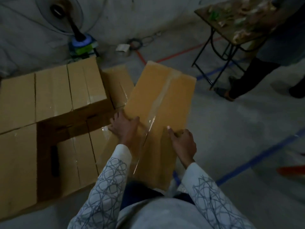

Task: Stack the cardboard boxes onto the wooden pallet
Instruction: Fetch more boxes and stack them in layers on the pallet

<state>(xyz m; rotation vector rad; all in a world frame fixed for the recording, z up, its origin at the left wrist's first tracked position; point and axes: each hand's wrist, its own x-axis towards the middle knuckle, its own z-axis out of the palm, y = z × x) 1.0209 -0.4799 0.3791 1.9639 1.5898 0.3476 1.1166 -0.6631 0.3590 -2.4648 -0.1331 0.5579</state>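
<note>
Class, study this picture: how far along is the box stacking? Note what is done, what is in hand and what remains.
Done: several stacked boxes stand close together on the left, some a layer higher. In hand: the left hand and right hand grip a taped box, tilted beside the stack. Left: setting this box down; the pallet itself is hidden, and no other loose boxes show.

No text, brand or number legible anywhere. Box (161, 96) at centre and stacked boxes (52, 93) at 9 o'clock: plain brown faces. White slip (122, 47) on the floor at 12 o'clock: too blurred to read.
</note>
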